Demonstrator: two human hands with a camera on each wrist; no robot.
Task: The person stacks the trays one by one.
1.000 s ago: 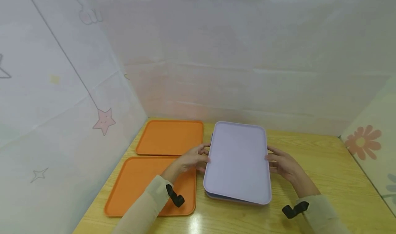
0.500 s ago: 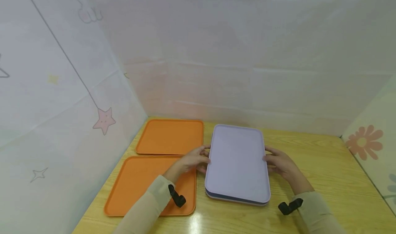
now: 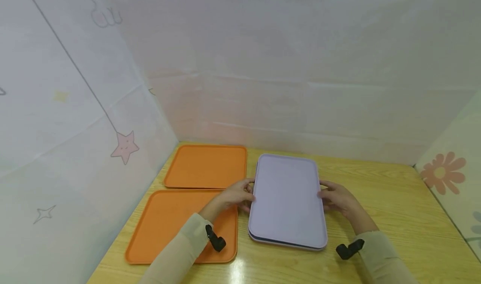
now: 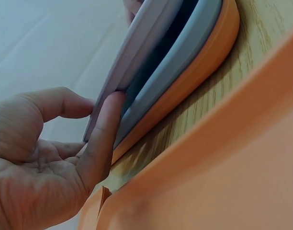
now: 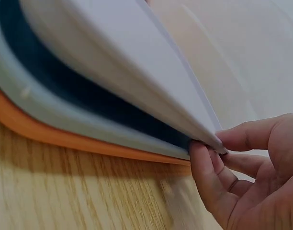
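A lavender tray [image 3: 287, 198] lies between my two hands, just above a stack of trays. My left hand [image 3: 237, 194] pinches its left edge, thumb on the rim and fingers beneath. On the opposite edge my right hand [image 3: 338, 198] pinches it in the same way. Below it, the left wrist view shows a grey-blue tray [image 4: 177, 60] on top of an orange tray [image 4: 204, 62]. A dark gap separates the lavender tray from the grey-blue one. The right wrist view has the same layers, with the lavender tray [image 5: 132, 43] tilted above the grey-blue rim [image 5: 46, 110].
Two more orange trays lie flat on the wooden table [image 3: 391, 209] to the left: one at the back [image 3: 206, 166] and one in front [image 3: 180, 225], partly under my left forearm. A pale printed sheet [image 3: 285, 75] hangs behind and along the sides.
The lavender tray has come down toward the stack and now lines up more closely with it. Both hands have kept hold of its edges, the right one shifting slightly left.
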